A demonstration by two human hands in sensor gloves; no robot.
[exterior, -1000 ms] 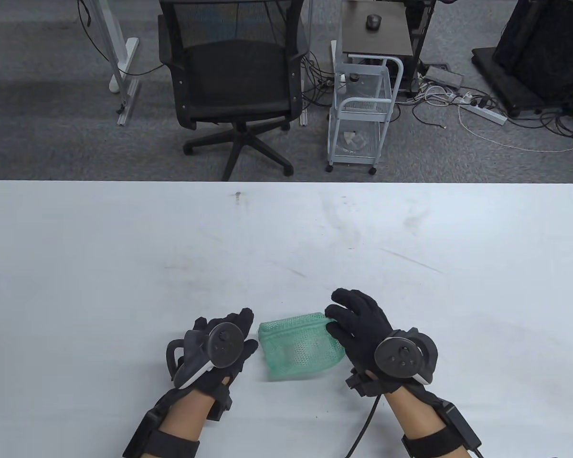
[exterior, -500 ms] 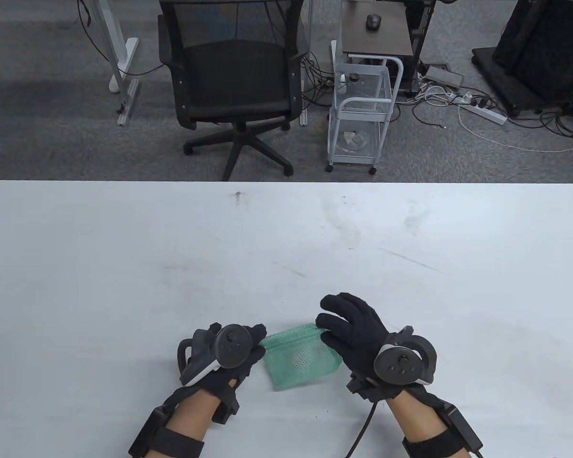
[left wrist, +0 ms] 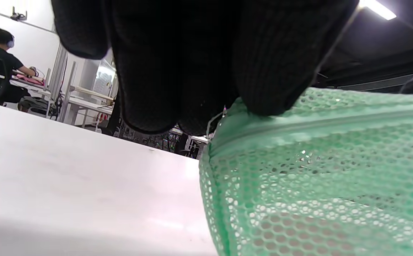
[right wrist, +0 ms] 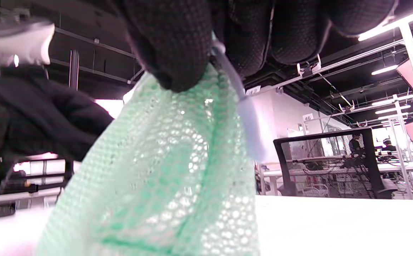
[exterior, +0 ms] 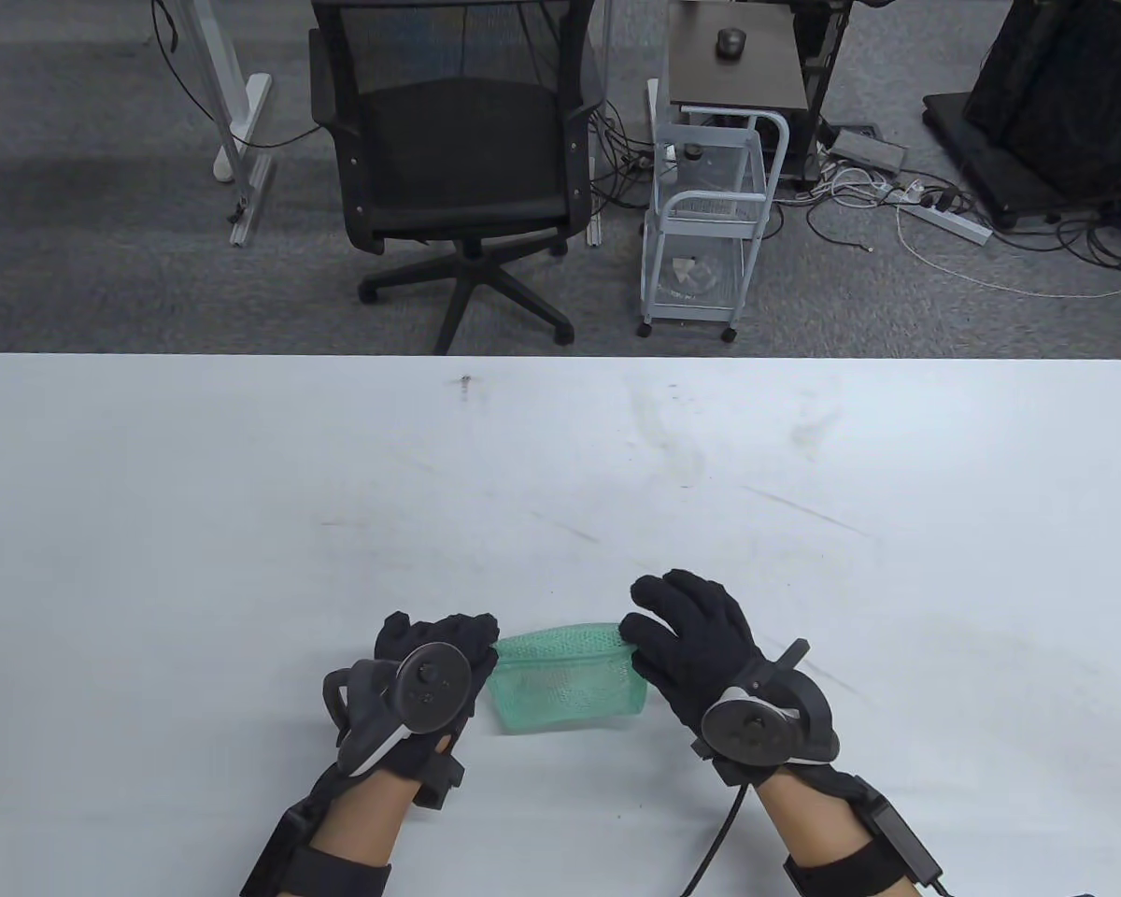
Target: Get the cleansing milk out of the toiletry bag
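Observation:
A green mesh toiletry bag (exterior: 565,687) stands on the white table (exterior: 560,486) near its front edge, its zipped top edge up. My left hand (exterior: 448,645) pinches the bag's left top corner; the left wrist view shows the fingers (left wrist: 263,71) on the zipper seam of the bag (left wrist: 316,170). My right hand (exterior: 673,635) pinches the right top corner; in the right wrist view the fingers (right wrist: 178,53) grip the bag (right wrist: 164,170) beside a pale zipper pull (right wrist: 252,131). A pale shape shows faintly through the mesh; the cleansing milk is not clearly visible.
Beyond the table's far edge stand a black office chair (exterior: 458,159) and a white wire cart (exterior: 710,215). Cables lie on the floor at the back right.
The bag has shifted left and turned so its top edge lies level between the hands. My left hand came onto its left corner. My right hand keeps hold of the right corner.

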